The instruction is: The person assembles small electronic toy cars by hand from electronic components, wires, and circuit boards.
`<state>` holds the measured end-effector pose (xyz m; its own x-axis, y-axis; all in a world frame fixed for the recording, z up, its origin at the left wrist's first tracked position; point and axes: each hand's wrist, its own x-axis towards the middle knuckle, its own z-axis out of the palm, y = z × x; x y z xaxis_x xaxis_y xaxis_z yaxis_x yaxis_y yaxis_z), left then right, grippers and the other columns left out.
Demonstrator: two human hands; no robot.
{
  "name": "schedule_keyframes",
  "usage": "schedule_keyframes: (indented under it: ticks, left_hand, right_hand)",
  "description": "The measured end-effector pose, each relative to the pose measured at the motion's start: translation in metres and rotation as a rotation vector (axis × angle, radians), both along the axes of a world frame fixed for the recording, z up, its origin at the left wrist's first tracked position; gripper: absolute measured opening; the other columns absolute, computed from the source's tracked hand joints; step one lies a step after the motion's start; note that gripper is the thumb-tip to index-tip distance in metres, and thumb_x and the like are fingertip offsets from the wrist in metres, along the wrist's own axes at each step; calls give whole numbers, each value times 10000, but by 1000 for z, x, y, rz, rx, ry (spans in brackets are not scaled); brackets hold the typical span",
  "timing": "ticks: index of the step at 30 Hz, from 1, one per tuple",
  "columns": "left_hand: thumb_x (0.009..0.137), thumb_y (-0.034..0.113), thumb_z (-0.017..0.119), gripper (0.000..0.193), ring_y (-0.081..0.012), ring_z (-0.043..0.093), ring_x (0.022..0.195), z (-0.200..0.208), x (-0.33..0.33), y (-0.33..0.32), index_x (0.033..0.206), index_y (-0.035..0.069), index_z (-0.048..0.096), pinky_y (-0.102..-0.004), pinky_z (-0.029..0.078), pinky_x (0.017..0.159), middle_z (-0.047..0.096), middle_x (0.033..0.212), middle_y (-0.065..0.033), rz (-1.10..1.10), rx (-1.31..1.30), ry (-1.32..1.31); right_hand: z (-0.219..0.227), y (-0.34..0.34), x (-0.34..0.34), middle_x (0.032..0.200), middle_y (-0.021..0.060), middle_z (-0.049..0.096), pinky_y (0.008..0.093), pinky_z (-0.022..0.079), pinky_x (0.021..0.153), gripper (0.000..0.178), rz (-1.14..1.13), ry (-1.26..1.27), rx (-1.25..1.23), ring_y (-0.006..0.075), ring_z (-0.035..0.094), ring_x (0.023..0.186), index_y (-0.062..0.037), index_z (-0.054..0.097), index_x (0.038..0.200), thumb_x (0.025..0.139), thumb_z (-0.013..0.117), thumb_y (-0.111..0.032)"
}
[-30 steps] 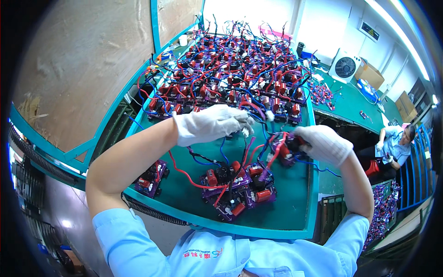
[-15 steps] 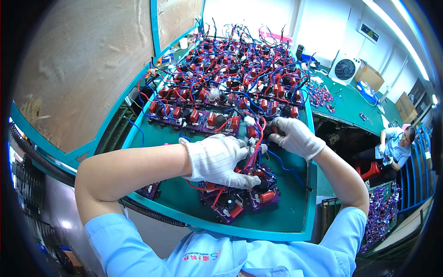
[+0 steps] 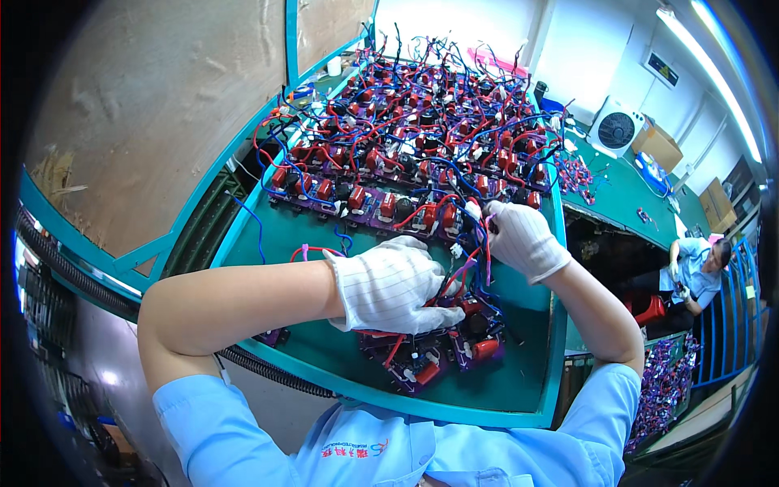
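My left hand (image 3: 393, 286), in a white striped glove, lies over loose purple circuit boards (image 3: 418, 365) near the front. Its thumb and fingers are apart, with red wires running between them; some fingertips are hidden. Further right, my gloved right hand (image 3: 526, 242) has its fingers closed at the upper end of some red and blue wires (image 3: 487, 258), beside the front row's right end. The boards carry red cylindrical parts (image 3: 427, 373). Behind my hands stand rows of similar boards (image 3: 381, 209) with red, blue and black wires sticking up.
A teal-rimmed green table (image 3: 487, 394) bears the boards. Wooden panels (image 3: 154, 105) rise at the left. On a bench (image 3: 617, 195) at the right stand a white fan (image 3: 614, 126) and cardboard boxes (image 3: 659, 146). A co-worker (image 3: 698, 268) sits at the far right, near more boards (image 3: 661, 390).
My right hand has shifted slightly from the front row's end board onto the wires, its fingers now closer together. My left hand stays over the front boards. The whole view has shifted slightly.
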<state>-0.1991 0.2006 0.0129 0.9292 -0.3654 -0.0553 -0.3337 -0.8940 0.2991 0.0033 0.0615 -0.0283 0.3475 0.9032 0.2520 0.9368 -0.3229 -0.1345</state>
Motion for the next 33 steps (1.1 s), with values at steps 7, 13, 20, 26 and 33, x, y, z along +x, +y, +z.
schedule_keyframes:
  ticks: [7,13,20,26,33]
  left_hand:
    - [924,339,605,278,-295,625,721,13,-15,5,992,112,751,-437,446,911,654,688,-93,119,-90,136]
    - [875,269,674,233,-303,609,608,15,-11,6,879,48,748,-404,485,668,640,657,-137,119,-87,128]
    - [874,257,685,252,-323,638,626,15,-15,8,878,11,737,-384,498,617,655,695,-185,138,-213,174]
    - [886,261,678,246,-305,627,633,13,-5,6,862,21,728,-383,494,637,661,727,-179,106,-185,213]
    - [917,273,648,266,-299,639,676,16,-8,9,871,20,718,-374,502,673,681,768,-168,132,-241,273]
  right_hand:
    - [38,-49,-28,745,211,639,473,514,650,325,-54,111,264,394,647,721,-7,588,906,892,650,-326]
    - [30,-88,-119,574,68,553,360,465,472,509,130,-135,-94,263,625,549,-69,578,973,760,755,-496]
    - [13,-104,-125,763,98,627,388,478,509,598,198,15,-7,255,635,607,-23,529,1204,777,788,-351]
    - [1,-98,-120,714,105,609,380,490,492,415,160,89,158,274,634,593,-67,554,1169,831,710,-249]
    - [37,-132,-85,764,49,614,207,399,464,301,20,1367,472,85,572,568,-7,565,1145,875,633,-124]
